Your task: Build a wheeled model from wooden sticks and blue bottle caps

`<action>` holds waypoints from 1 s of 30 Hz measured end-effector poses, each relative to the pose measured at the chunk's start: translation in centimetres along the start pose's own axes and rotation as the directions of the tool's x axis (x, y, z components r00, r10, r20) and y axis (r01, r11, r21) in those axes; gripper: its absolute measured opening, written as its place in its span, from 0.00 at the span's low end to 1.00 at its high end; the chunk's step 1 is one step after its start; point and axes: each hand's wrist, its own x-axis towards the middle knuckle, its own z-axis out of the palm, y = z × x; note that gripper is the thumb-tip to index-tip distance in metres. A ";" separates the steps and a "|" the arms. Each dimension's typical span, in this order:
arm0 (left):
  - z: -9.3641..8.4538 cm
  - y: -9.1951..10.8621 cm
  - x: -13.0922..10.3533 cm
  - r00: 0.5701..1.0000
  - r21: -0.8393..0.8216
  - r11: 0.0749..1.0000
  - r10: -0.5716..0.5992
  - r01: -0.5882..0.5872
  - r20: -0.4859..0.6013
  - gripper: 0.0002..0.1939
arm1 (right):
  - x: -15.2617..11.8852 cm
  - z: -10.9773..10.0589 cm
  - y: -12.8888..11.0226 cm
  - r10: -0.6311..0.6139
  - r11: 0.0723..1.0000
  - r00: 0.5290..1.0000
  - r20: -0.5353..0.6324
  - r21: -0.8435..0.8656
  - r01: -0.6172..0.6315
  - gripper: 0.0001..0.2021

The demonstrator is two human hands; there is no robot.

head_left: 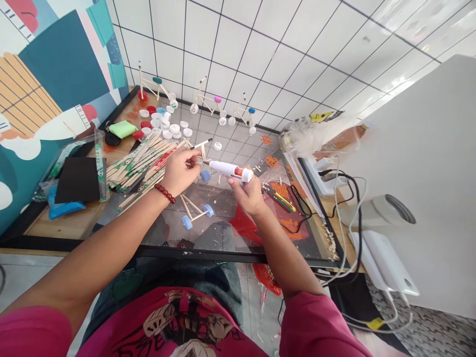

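Observation:
My right hand [248, 195] is wrapped round a white hot glue gun [226, 169], whose nozzle points left. The nozzle tip reaches a small wooden-stick frame [203, 151] pinched in the fingers of my left hand [181, 171]. A dark strip shows on the stick along the frame's top; my fingers hide part of the frame. A blue bottle cap [205, 175] is just below the nozzle; whether it is fixed to the frame I cannot tell. Nearer me, a triangular stick frame [195, 214] with blue caps at two corners lies on the glass tabletop [163, 237].
Several finished stick-and-cap models [205, 101] stand along the tiled wall. Loose bottle caps [167, 126] and a pile of wooden sticks [137, 161] lie to the left. On the right are a yellow cutter [285, 202], black cable [303, 198] and a power strip [323, 173].

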 end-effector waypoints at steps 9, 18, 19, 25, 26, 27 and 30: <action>0.1 -0.1 0.0 1.000 0.009 1.000 0.012 -0.012 0.004 0.12 | 0.1 -0.3 0.4 0.037 0.999 0.998 -0.044 -0.027 -0.038 0.23; 0.1 -0.3 0.0 1.000 0.003 1.000 0.028 -0.028 0.009 0.14 | 0.1 -0.1 0.4 0.033 0.999 0.997 -0.068 -0.022 -0.035 0.23; 0.1 -0.3 0.0 0.999 0.007 0.999 0.036 -0.036 0.009 0.14 | 0.1 -0.1 0.4 0.035 0.999 0.997 -0.072 -0.026 -0.037 0.23; 0.1 0.0 -0.1 0.998 0.016 0.998 0.059 -0.058 -0.011 0.12 | 0.0 -0.2 0.0 0.025 0.999 0.999 -0.035 -0.019 -0.026 0.23; 0.0 0.0 -0.1 0.998 0.018 0.998 0.062 -0.062 -0.012 0.11 | 0.0 -0.2 -0.1 0.018 1.000 0.999 -0.028 -0.008 -0.018 0.22; 0.0 0.1 -0.1 0.998 0.019 0.998 0.067 -0.066 -0.011 0.11 | 0.0 -0.2 -0.1 0.012 1.000 1.000 -0.026 0.001 -0.012 0.22; 0.0 0.1 0.0 0.996 0.025 0.996 0.088 -0.088 -0.008 0.10 | 0.0 -0.5 0.0 0.023 1.000 0.999 -0.041 0.016 -0.023 0.21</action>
